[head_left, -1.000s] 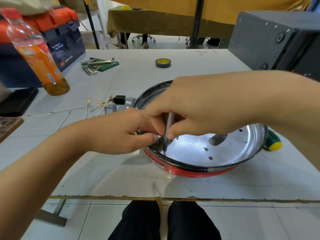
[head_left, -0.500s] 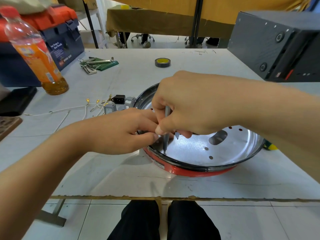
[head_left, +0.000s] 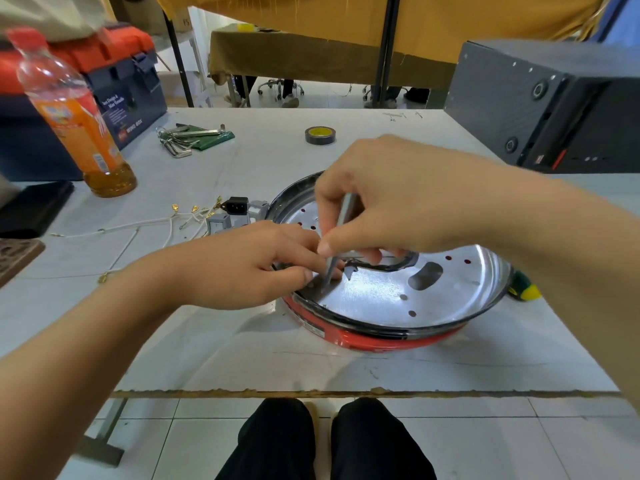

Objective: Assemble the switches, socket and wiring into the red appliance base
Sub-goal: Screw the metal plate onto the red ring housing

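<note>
The red appliance base (head_left: 374,336) lies on the white table with a shiny perforated metal plate (head_left: 377,292) inside it. My right hand (head_left: 388,199) pinches a thin metal tool (head_left: 337,244) held almost upright, its tip on the plate near the left rim. My left hand (head_left: 249,265) rests on the base's left rim, its curled fingertips pinching something small beside the tool tip; what it is stays hidden. A black socket (head_left: 237,205), grey switches (head_left: 221,223) and white wires with brass terminals (head_left: 180,216) lie just left of the base.
An orange drink bottle (head_left: 79,119) and a blue-and-orange toolbox (head_left: 114,88) stand at the left. Hex keys (head_left: 188,138) and a tape roll (head_left: 320,135) lie further back. A dark grey case (head_left: 540,109) fills the back right. A green-yellow handle (head_left: 523,289) peeks out behind the base.
My right hand has lifted slightly and shifted back with the tool, uncovering more of the plate. The left hand has stayed on the rim.
</note>
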Motion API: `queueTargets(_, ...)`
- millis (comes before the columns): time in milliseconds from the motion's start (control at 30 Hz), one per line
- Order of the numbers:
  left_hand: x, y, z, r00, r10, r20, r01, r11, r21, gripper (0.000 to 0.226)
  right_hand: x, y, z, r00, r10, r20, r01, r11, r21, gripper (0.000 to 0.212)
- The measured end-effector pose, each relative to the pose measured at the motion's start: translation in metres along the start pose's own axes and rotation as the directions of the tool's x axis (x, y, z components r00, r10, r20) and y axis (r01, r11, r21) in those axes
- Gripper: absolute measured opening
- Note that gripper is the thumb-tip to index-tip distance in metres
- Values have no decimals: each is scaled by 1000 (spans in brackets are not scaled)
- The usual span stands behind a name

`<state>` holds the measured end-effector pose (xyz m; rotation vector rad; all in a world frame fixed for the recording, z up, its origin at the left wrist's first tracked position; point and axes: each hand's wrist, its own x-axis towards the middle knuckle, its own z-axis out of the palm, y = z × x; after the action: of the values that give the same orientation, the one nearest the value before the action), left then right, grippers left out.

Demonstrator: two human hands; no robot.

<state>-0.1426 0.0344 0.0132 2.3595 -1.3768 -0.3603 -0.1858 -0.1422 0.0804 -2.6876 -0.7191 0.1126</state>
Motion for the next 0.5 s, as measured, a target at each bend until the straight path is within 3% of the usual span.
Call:
queueTargets(167,0,-2,0,999,-24,-42,21,998,-56,36,-22,25,-6,986,81,-144,-23,930,366,9)
queueTargets(267,-1,-4,2,976,-48,-214,20,991,-131,30,-33,43,1,946,179,-269,-17,858,513,12)
queueTargets(367,-3,-5,3,850,-172,-499,-9,941,-339,23,-38,55,13,914,235,-330,-24,845,535,10)
queueTargets(433,-8,-11,-1,726,-307,-616,-27,882,-471,30,-40,60,22,937,188,-294,-60,917,395,17)
queueTargets(500,-16,-21,-7,642,-400,-654,34,867,-498,32,-42,62,30,960,156,-234,-102,968,227,20)
